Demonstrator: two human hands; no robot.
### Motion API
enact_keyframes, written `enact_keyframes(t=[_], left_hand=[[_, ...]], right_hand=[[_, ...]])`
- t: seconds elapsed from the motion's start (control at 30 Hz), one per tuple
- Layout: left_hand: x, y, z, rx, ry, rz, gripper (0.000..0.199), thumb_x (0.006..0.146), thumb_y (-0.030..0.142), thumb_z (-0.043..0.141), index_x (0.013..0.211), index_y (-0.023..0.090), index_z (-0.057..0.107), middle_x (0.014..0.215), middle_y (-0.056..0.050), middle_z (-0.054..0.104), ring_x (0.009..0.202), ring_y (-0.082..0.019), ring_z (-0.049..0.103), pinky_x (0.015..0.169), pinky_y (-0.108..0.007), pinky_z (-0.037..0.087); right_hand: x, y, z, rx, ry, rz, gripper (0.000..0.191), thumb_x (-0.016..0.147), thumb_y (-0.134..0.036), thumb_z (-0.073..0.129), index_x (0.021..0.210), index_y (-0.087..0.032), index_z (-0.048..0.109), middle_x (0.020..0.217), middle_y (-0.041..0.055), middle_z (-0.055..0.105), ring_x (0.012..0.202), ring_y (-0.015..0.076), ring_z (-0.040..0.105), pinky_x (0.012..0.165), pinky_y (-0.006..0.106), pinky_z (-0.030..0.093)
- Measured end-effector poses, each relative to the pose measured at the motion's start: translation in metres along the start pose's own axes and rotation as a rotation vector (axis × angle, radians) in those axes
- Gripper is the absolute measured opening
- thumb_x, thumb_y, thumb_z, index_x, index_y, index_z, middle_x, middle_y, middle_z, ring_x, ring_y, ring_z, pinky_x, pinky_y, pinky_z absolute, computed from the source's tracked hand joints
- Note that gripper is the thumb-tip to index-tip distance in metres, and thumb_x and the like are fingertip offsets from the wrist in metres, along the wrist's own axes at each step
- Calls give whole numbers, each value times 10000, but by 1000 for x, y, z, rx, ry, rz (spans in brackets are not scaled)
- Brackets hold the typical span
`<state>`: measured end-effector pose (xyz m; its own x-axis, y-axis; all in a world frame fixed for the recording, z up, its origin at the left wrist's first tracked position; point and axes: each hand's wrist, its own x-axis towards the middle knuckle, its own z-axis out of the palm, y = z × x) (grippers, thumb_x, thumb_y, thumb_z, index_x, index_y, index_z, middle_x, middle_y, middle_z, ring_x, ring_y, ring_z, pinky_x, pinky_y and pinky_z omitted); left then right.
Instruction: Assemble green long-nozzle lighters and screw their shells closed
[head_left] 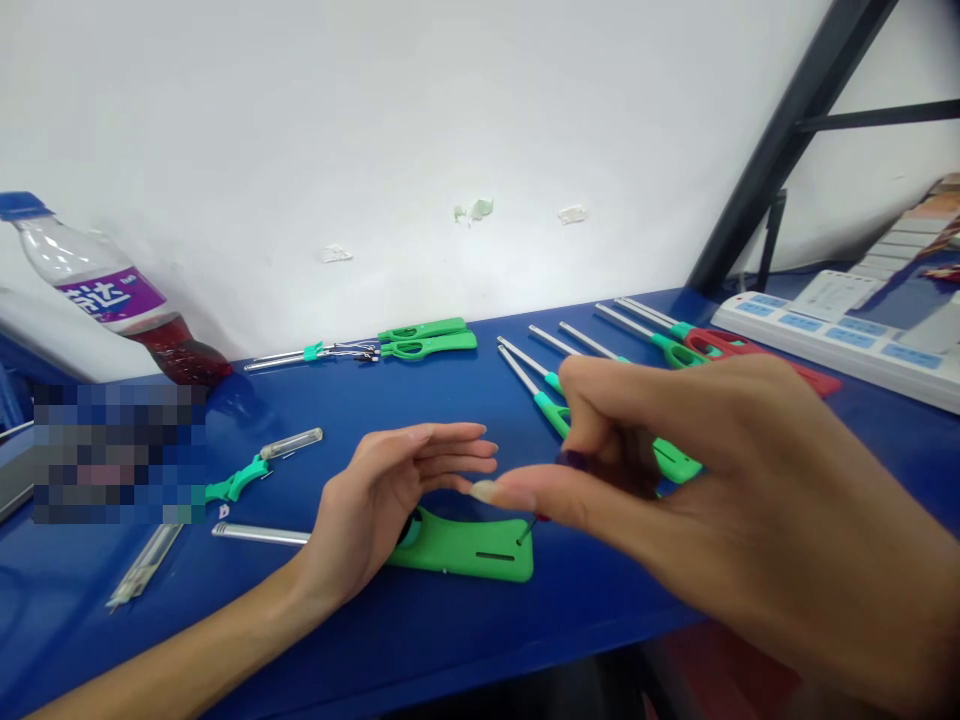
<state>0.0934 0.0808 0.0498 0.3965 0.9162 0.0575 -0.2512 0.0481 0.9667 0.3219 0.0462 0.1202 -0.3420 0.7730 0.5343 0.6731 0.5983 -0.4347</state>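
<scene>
A green long-nosed lighter [459, 548] lies flat on the blue table, its metal tube [262, 535] pointing left. Over its middle rests my left hand [382, 490], fingers stretched out and together, hiding the trigger area; whether the palm edge presses on it I cannot tell. My right hand [675, 480] is closed around a small screwdriver [528, 530]. Most of its handle is hidden by the fingers, and a dark bit shows between them. The thin shaft slants down to a small hole at the lighter's right end.
Opened green lighters [427, 345] lie by the wall. More lighters [555, 410], green and red, fan out behind my right hand. Clear fuel tanks [292, 443] and teal parts [240, 482] are at left, near a soda bottle [112, 290]. A white power strip [847, 345] stands right.
</scene>
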Motion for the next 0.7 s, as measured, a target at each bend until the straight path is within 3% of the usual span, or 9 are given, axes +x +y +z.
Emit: enact_keyframes(t=[0.2,0.3,0.47,0.6,0.7], left_hand=[[2,-2,-1,-25,2,-42,383,1023,343,532,1105,162,859,1123,-138,837,1077,-322,768,922,-416,596],[2,-2,0,20,3,-22,346,1019,333,553,1070,178,858,1079,-124,838,1029,-317,772,859,-403,593],[-4,-3,5,329,-69,110,206,995,386,716,1046,239,851,954,-40,825,845,-216,730,704,-291,541],[-7,-4,11,533,-128,94,190,839,329,898,994,233,846,978,-22,819,759,-175,668,685,-277,526],[-8,-7,16,583,-114,90,124,827,307,902,872,214,833,902,-11,813,720,-166,653,659,-266,521]], right_hand=[[2,3,4,-118,60,-34,538,1015,-460,654,664,-223,323,519,-93,335,480,90,269,476,274,231],[3,2,6,-150,68,-47,534,997,-388,671,674,-223,279,529,-95,262,492,96,200,474,281,200],[8,-4,13,-192,100,-75,502,1020,-342,610,681,-225,258,533,-90,218,494,102,173,486,289,166],[9,-8,17,-180,113,-78,524,1018,-361,609,674,-219,240,550,-81,206,513,105,165,497,295,158],[7,-10,17,-173,112,-75,551,1040,-389,585,631,-212,261,546,-73,189,519,110,149,509,312,142]])
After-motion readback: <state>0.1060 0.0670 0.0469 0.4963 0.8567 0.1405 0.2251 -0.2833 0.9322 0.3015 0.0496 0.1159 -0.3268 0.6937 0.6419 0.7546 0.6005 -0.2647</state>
